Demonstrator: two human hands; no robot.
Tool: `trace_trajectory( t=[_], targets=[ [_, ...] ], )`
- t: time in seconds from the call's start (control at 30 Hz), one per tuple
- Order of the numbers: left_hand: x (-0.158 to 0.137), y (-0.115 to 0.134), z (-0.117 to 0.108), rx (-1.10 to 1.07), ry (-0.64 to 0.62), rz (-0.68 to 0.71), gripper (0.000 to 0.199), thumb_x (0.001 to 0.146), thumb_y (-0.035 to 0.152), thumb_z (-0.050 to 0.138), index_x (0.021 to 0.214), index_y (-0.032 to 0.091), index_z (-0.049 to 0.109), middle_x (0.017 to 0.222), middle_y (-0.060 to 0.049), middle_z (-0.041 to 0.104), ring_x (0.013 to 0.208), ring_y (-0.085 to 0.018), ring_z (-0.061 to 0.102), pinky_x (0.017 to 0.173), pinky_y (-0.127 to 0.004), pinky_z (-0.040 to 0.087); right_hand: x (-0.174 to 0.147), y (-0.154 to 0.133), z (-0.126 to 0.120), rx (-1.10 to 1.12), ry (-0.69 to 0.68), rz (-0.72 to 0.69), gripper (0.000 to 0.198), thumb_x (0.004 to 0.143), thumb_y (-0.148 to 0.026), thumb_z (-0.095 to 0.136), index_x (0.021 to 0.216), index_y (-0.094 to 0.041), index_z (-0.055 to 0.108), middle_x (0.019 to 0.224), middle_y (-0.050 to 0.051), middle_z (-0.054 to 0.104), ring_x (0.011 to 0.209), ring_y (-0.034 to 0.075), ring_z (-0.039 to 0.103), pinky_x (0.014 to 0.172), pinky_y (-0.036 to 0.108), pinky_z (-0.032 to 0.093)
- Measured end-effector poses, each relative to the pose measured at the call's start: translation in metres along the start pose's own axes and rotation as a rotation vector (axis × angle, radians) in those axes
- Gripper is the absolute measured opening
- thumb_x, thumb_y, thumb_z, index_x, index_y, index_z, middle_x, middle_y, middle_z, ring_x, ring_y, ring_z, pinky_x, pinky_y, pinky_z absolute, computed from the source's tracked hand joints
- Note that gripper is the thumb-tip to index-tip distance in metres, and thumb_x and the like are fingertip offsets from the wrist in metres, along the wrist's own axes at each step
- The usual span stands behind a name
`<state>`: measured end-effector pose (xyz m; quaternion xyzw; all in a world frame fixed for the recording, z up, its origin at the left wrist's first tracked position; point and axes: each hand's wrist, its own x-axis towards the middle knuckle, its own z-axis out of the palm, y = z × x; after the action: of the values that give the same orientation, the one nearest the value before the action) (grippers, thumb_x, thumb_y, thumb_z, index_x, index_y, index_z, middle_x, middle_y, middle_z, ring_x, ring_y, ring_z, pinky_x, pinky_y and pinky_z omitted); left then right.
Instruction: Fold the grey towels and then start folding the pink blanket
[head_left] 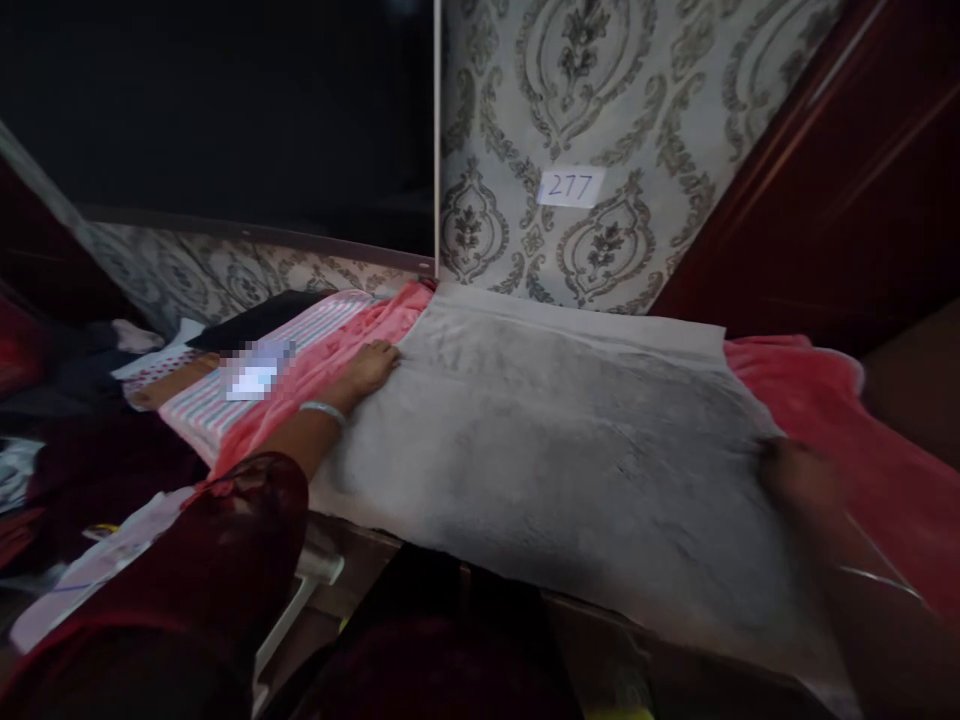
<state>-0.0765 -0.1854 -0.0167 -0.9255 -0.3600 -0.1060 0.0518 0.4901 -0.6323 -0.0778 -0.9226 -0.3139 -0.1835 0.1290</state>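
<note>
A large grey cloth, soft-looking like a towel, lies spread over the surface in front of me, with a pale band along its far edge. My left hand is at its left edge, fingers bent and closed on the cloth's border. At the opposite edge is my right hand, smeared by motion, so its fingers cannot be made out. Pink cloth shows beyond the grey cloth on the right, and more pink fabric lies beside my left hand.
A striped cloth lies left of the pink fabric, with a blurred-out bright object on it. Piled clothes fill the far left. Behind stand a dark screen and a patterned wall bearing a paper marked 277.
</note>
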Motion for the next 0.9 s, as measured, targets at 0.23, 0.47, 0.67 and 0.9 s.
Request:
trace_trajectory(
  t=[0.23,0.47,0.67,0.9],
  targets=[
    [0.010,-0.007,0.001,0.000,0.031,-0.057,0.027,0.093,0.027,0.046,0.100,0.015,0.069,0.111,-0.021,0.068,0.112,-0.036,0.059,0.095,-0.047,0.043,-0.011,-0.084,-0.018,0.185,-0.074,-0.307,0.041,0.085,-0.023,0.047,0.114,-0.015,0.074,0.118,0.018,0.072,0.112,0.030,0.065,0.102,0.045,0.048],
    [0.015,0.016,-0.006,-0.081,0.108,0.005,0.035,0.091,0.036,0.046,0.104,0.015,0.070,0.110,-0.020,0.069,0.113,-0.038,0.059,0.101,-0.054,0.041,-0.024,-0.141,0.006,0.349,-0.013,-0.412,0.032,0.091,-0.028,0.049,0.106,-0.018,0.075,0.114,0.015,0.072,0.110,0.029,0.063,0.099,0.044,0.048],
    [0.041,0.092,0.007,-0.195,0.136,0.273,0.040,0.091,0.045,0.045,0.106,0.017,0.069,0.106,-0.016,0.069,0.108,-0.033,0.060,0.097,-0.048,0.047,-0.032,-0.146,0.005,0.337,0.013,-0.350,0.032,0.094,-0.027,0.051,0.112,-0.017,0.075,0.115,0.015,0.073,0.109,0.030,0.062,0.100,0.044,0.045],
    [0.048,0.116,0.035,-0.155,0.200,0.299,0.035,0.094,0.041,0.039,0.092,0.020,0.067,0.095,-0.015,0.068,0.098,-0.033,0.062,0.091,-0.048,0.049,-0.032,-0.144,-0.007,0.293,-0.011,-0.209,0.033,0.096,-0.019,0.049,0.117,-0.020,0.074,0.121,0.011,0.071,0.116,0.026,0.059,0.105,0.040,0.038]
  ],
)
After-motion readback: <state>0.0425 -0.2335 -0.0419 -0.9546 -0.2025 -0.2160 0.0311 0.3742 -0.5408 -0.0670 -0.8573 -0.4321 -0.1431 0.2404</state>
